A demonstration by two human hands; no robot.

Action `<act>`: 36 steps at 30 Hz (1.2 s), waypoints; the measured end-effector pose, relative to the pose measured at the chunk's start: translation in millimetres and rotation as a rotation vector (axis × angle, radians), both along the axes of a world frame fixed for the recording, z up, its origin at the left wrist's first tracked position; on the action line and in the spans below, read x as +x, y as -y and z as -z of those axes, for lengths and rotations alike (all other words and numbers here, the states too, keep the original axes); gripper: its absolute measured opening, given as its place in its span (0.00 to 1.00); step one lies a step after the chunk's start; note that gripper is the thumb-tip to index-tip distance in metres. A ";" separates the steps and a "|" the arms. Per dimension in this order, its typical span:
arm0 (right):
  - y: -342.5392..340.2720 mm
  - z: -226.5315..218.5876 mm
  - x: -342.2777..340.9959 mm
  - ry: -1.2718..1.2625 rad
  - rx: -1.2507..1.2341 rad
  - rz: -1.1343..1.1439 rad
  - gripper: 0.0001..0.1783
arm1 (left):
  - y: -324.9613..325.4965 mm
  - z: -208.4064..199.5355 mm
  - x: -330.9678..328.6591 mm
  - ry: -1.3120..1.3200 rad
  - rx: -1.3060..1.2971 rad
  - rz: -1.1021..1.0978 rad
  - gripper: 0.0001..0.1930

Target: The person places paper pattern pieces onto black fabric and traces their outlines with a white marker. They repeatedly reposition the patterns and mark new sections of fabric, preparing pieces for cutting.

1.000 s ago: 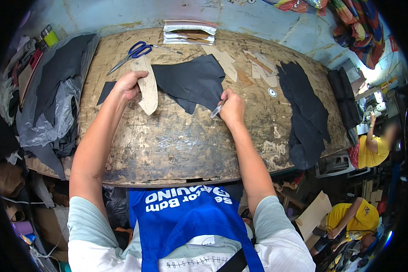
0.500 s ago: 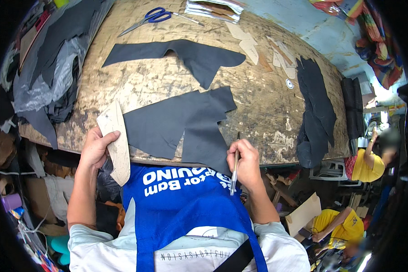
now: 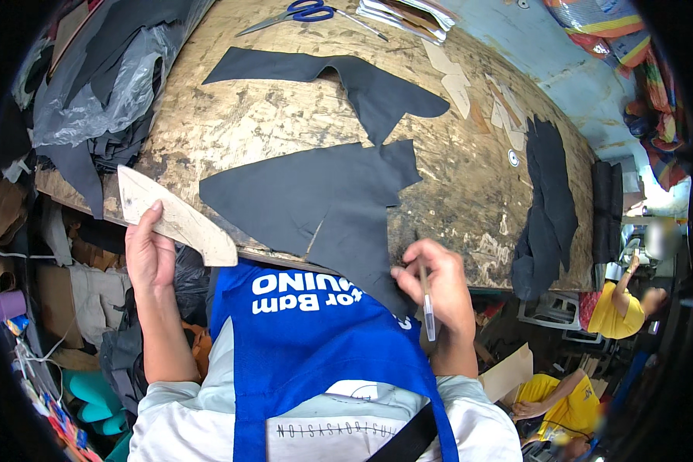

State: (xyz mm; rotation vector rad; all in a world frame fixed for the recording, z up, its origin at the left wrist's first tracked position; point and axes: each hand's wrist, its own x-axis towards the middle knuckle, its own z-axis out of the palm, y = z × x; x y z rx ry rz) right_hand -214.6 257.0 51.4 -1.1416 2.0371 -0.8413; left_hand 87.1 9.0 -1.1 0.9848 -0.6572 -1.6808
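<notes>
My left hand (image 3: 151,250) pinches a pale, curved cardboard pattern piece (image 3: 179,217) at the table's near left edge. In my right hand (image 3: 445,283) is a pen (image 3: 428,309), pointing down toward me. That hand is beside the right edge of a dark sheet of leather-like material (image 3: 300,196); I cannot tell whether its fingertips touch it. The sheet lies on the worn wooden table (image 3: 173,154), and its near corner hangs over the edge against my blue apron (image 3: 308,346). A narrow slit shows near its front edge.
Another dark cut piece (image 3: 369,88) lies farther back, with blue-handled scissors (image 3: 308,11) and a second pen (image 3: 366,25) beyond. Small patterns (image 3: 456,94) and a dark stack (image 3: 547,208) are at right. Plastic-wrapped material (image 3: 104,104) fills the left. Two people in yellow shirts (image 3: 620,309) are nearby.
My left hand has moved slightly left and turned the pattern from near upright to slanting. My right hand has shifted right with the pen. The sheet's near corner now lies farther right.
</notes>
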 end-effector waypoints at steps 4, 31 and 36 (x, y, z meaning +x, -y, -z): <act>21.1 12.1 20.1 0.366 -0.287 0.116 0.17 | -28.0 1.6 -22.1 -0.303 0.191 0.070 0.17; 76.6 75.3 -128.1 1.332 -1.105 0.457 0.13 | 26.8 -11.4 -99.7 1.017 -0.732 0.118 0.22; 108.6 78.5 -96.1 1.105 -0.890 0.362 0.15 | -5.1 -24.3 -80.7 0.876 -0.860 -0.279 0.15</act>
